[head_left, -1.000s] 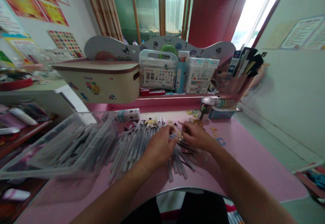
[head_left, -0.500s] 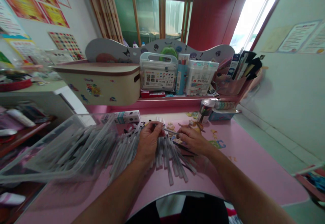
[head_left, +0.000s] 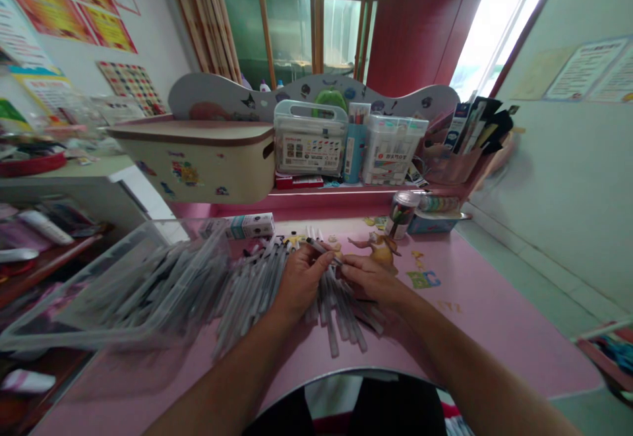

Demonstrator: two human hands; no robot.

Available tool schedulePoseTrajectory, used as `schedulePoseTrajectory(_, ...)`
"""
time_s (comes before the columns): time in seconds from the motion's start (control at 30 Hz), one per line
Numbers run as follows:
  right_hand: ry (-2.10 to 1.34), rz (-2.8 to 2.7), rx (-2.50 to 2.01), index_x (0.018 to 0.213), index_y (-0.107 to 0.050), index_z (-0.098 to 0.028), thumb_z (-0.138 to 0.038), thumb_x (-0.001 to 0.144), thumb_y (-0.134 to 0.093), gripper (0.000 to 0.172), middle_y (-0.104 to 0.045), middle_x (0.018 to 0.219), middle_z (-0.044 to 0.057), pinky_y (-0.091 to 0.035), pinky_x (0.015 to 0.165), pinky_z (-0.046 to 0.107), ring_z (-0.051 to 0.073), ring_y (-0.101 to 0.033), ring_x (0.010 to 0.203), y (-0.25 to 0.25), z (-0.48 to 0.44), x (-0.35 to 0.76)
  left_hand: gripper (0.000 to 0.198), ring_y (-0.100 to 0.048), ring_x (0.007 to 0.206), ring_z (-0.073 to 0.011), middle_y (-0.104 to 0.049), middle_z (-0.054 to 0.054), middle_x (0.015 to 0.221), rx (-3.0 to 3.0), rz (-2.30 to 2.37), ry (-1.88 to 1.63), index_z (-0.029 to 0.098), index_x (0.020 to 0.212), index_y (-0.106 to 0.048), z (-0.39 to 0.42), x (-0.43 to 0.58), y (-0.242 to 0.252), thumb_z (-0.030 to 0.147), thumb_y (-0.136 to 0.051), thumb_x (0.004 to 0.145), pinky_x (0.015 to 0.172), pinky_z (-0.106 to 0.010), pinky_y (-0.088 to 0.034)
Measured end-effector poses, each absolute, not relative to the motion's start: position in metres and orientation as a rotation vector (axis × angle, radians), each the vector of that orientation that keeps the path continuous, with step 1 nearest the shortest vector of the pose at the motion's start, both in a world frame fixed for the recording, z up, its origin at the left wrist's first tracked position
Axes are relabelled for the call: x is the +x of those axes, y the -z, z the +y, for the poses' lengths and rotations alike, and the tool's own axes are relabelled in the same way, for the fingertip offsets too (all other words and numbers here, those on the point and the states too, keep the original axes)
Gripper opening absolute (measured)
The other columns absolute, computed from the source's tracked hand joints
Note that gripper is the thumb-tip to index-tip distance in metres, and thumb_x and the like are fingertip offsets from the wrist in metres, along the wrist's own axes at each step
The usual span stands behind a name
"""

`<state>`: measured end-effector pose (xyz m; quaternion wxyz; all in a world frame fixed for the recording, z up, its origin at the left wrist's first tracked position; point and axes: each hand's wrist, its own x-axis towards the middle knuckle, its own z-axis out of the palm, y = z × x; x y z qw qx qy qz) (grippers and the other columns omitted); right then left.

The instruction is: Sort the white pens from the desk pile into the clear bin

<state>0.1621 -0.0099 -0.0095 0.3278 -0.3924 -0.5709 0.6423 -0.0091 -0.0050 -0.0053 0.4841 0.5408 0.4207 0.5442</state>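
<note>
My left hand [head_left: 299, 281] and my right hand [head_left: 368, 278] meet over a spread of grey-white pens [head_left: 257, 284] on the pink desk [head_left: 494, 311]. Both hands pinch one thin pen [head_left: 324, 249] between them, its dark tip pointing up and left. The fingers of each hand are curled closed on it. More pens [head_left: 346, 320] lie loose under and in front of my hands. A clear plastic box [head_left: 123, 284] full of the same pens stands tilted at the left.
A cream storage bin [head_left: 198, 159] sits on the raised shelf behind. Marker cases [head_left: 309, 139] and a pen cup [head_left: 400, 212] stand at the back. A small white-and-teal carton [head_left: 247, 225] lies behind the pens. A cluttered shelf [head_left: 39, 238] is at the left.
My hands drew together and a little nearer to me. The pen held between them is now shorter in view and tilted up to the left.
</note>
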Motion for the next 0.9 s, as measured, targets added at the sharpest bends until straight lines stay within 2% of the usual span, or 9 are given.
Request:
schedulePoseTrajectory(0.13, -1.613, -1.519, -0.969, 0.081, -0.057, -0.018, -0.048, 0.086, -0.06, 0.03, -0.041, 0.066, -0.004, -0.022, 0.045, 0.023, 0.008, -0.031, 0.052, 0.015, -0.013, 0.162, 0.013, -0.059, 0.072, -0.0143, -0.067, 0.0, 0.075, 1.298, 0.954, -1.32, 0.018, 0.083, -0.069, -0.006, -0.009, 0.004, 0.031, -0.069, 0.08, 0.072, -0.026, -0.045)
schedulePoseTrajectory(0.27, -1.489, -1.606, -0.993, 0.077, -0.056, -0.019, -0.045, 0.09, -0.056, 0.029, -0.042, 0.065, -0.003, -0.028, 0.049, 0.024, 0.011, -0.035, 0.055, 0.015, -0.015, 0.161, 0.013, -0.058, 0.07, -0.0141, -0.066, 0.0, 0.074, 1.289, 0.932, -1.325, 0.018, 0.082, -0.069, -0.007, -0.01, 0.001, 0.031, -0.069, 0.079, 0.071, -0.026, -0.045)
schedulePoseTrajectory(0.37, -1.279, -1.726, -1.006, 0.082, -0.059, -0.019, -0.039, 0.093, -0.051, 0.025, -0.054, 0.076, 0.001, -0.04, 0.064, 0.026, 0.015, -0.049, 0.071, 0.012, -0.015, 0.158, 0.013, -0.061, 0.074, -0.0156, -0.069, -0.002, 0.077, 1.273, 0.964, -1.35, 0.018, 0.081, -0.069, -0.009, -0.009, -0.001, 0.03, -0.071, 0.077, 0.074, -0.027, -0.046)
schedulePoseTrajectory(0.47, -1.095, -1.85, -1.047, 0.084, -0.061, -0.02, -0.034, 0.095, -0.046, 0.023, -0.06, 0.086, 0.003, -0.042, 0.078, 0.031, 0.018, -0.055, 0.084, 0.01, -0.015, 0.155, 0.012, -0.062, 0.075, -0.0165, -0.069, -0.002, 0.075, 1.248, 1.023, -1.384, 0.017, 0.078, -0.069, -0.011, -0.007, -0.002, 0.029, -0.073, 0.074, 0.076, -0.028, -0.046)
schedulePoseTrajectory(0.57, -1.025, -1.897, -1.09, 0.086, -0.061, -0.021, -0.032, 0.096, -0.044, 0.024, -0.061, 0.084, 0.002, -0.042, 0.08, 0.032, 0.019, -0.056, 0.083, 0.008, -0.015, 0.154, 0.014, -0.061, 0.072, -0.0162, -0.068, -0.001, 0.073, 1.215, 1.034, -1.4, 0.018, 0.078, -0.069, -0.012, -0.006, -0.003, 0.03, -0.074, 0.073, 0.075, -0.028, -0.046)
schedulePoseTrajectory(0.77, -1.107, -1.885, -1.042, 0.095, -0.067, -0.02, -0.031, 0.094, -0.045, 0.024, -0.065, 0.091, 0.004, -0.044, 0.084, 0.033, 0.021, -0.058, 0.089, 0.006, -0.017, 0.158, 0.016, -0.058, 0.067, -0.0143, -0.066, -0.001, 0.07, 1.131, 0.956, -1.331, 0.017, 0.076, -0.069, -0.009, -0.005, -0.002, 0.033, -0.072, 0.075, 0.069, -0.026, -0.046)
schedulePoseTrajectory(0.9, -1.123, -1.86, -1.048, 0.101, -0.068, -0.021, -0.031, 0.094, -0.046, 0.026, -0.066, 0.092, 0.005, -0.044, 0.082, 0.034, 0.021, -0.059, 0.089, 0.009, -0.014, 0.158, 0.015, -0.06, 0.071, -0.0148, -0.068, -0.001, 0.074, 1.186, 0.966, -1.355, 0.017, 0.077, -0.069, -0.008, -0.006, 0.001, 0.032, -0.071, 0.077, 0.073, -0.026, -0.046)
